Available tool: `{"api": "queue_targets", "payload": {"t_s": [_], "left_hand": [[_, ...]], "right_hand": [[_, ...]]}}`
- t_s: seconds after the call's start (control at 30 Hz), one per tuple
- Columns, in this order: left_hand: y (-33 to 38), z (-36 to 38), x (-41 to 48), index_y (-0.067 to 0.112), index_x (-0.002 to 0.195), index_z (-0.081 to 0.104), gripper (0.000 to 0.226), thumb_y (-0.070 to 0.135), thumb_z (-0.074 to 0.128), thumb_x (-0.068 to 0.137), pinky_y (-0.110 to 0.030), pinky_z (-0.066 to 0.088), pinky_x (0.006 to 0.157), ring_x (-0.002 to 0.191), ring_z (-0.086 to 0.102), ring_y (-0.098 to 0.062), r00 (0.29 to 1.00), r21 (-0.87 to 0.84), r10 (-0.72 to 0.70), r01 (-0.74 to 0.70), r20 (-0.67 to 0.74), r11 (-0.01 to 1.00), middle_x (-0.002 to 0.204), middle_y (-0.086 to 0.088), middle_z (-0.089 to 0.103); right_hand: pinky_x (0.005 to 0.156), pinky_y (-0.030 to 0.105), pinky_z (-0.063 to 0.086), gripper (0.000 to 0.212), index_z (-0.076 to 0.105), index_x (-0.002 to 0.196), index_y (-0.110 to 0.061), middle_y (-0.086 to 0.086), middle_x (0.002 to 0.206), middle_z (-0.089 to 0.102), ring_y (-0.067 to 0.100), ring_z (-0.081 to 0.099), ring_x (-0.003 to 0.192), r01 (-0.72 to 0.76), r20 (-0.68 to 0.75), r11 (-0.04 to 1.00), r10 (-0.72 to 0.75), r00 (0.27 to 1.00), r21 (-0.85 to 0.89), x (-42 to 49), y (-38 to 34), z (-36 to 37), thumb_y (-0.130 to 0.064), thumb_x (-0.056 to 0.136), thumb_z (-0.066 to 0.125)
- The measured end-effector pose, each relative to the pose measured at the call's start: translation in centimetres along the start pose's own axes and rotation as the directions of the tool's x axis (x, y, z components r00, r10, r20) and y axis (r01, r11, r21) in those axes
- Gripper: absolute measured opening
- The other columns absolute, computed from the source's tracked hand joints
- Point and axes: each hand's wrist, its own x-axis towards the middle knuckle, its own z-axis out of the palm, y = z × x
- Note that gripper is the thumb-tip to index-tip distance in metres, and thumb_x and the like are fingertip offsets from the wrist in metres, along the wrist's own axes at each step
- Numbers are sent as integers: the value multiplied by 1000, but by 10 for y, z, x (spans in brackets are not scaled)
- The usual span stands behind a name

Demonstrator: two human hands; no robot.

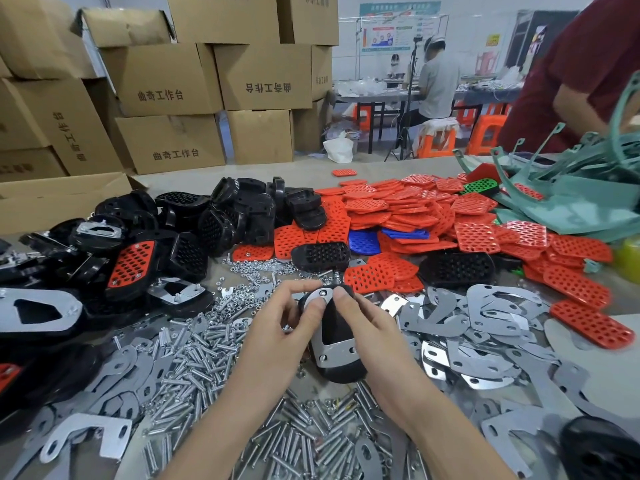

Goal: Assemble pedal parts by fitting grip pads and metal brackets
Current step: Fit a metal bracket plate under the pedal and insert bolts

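A black pedal body [337, 365] with a silver metal bracket [325, 351] laid on its back is held above the table centre. My left hand [294, 327] grips its left side, thumb pressing the bracket's top end near a small nut [323, 292]. My right hand [360, 323] holds the right side, thumb beside that nut. Red grip pads [408, 209] are heaped behind. Loose metal brackets [485, 323] lie to the right.
Silver bolts [207, 362] and nuts cover the table in front and to the left. Black pedal bodies [194, 220], some assembled, pile at left. Green plastic parts [571, 192] lie far right beside another person's arm. Cardboard boxes [166, 81] stack behind.
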Motion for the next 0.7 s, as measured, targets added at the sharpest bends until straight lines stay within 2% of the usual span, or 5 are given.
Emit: {"api": "queue_targets", "payload": {"t_s": [0.07,0.13,0.3,0.5,0.7], "left_hand": [[0,0,0,48,103,66,13,40,61,94,-12,36,51,56,40,-1,1000,11,-1,1,-15,1000,59,17,35],[-1,1,0,47,103,66,15,34,62,96,-14,36,51,56,40,-1,1000,33,9,-8,-27,999,59,17,35],[-2,4,-1,48,110,64,16,40,59,97,-18,37,52,57,41,-3,1000,72,24,-22,-15,997,63,14,38],[-2,2,-3,54,131,52,40,49,56,91,-15,45,68,75,54,-2,996,56,24,-29,87,998,84,13,50],[-1,3,-4,43,135,53,39,42,54,96,-19,44,70,78,53,-1,1000,98,12,-15,23,995,89,11,51]], "right_hand": [[81,21,56,28,77,106,-32,0,104,80,16,75,100,24,3,999,-24,1000,-20,0,0,0,-54,94,66],[82,21,56,22,77,107,-30,2,106,80,17,75,102,32,5,999,-32,999,-29,1,0,0,-46,99,65],[87,38,57,28,77,104,-32,6,104,79,29,75,101,25,-59,1000,-25,998,3,4,4,2,-52,88,67],[104,57,53,20,79,103,-25,12,108,79,36,72,110,-48,-106,988,64,992,147,5,1,-2,-39,100,65],[86,46,64,25,74,120,-18,10,114,78,27,76,104,-152,42,941,146,988,302,2,-7,-7,-24,105,56]]}}
